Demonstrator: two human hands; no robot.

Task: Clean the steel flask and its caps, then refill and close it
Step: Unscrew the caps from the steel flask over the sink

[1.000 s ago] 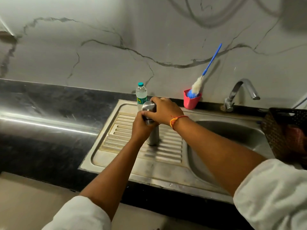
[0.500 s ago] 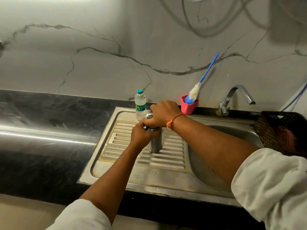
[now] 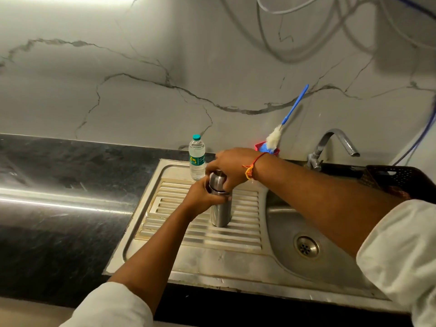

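The steel flask [image 3: 220, 214] stands upright on the ribbed drainboard [image 3: 245, 234] of the steel sink. My left hand [image 3: 200, 198] grips the flask around its upper body. My right hand [image 3: 230, 165] comes from above and grips the steel cap [image 3: 216, 181] on top of the flask. A dark seam shows between the cap and the body. A small plastic water bottle [image 3: 197, 158] with a green cap stands just behind the flask.
A red cup [image 3: 276, 151] holding a blue-handled bottle brush [image 3: 286, 121] leans at the wall. The tap [image 3: 330, 147] stands over the sink basin [image 3: 287, 217] at the right. A dark woven basket [image 3: 396, 179] sits at the far right. Black countertop [image 3: 59, 190] stretches left.
The view has tilted upward, so the sink sits lower in the frame. My right hand has turned on the cap, with more of the cap now showing; the left hand keeps its hold.
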